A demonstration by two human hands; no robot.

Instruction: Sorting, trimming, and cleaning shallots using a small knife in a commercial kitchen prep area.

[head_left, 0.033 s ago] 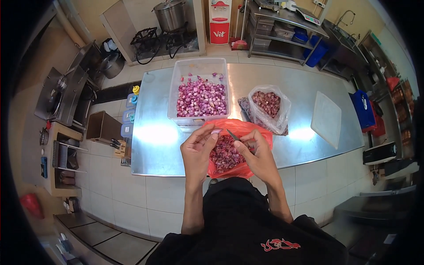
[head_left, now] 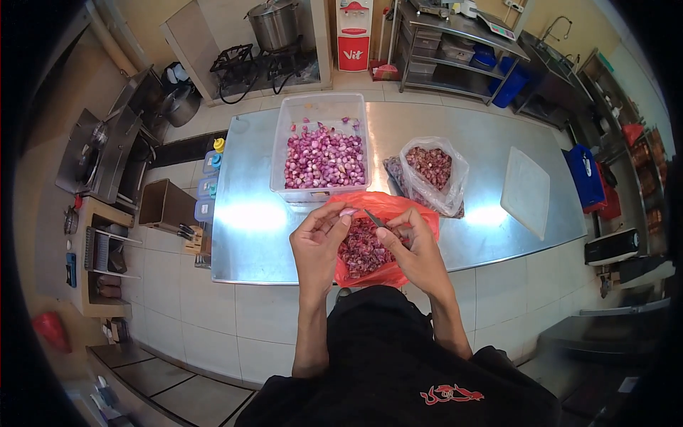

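- Right now my left hand pinches 1 small shallot in its fingertips; my right hand grips a small knife beside it.
- Below them lies a red bag of peels.
- Farther off, a clear tub holds peeled shallots.

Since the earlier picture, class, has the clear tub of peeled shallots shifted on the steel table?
No. The clear tub sits in the same place, its near edge just behind the red bag, beside the clear plastic bag.
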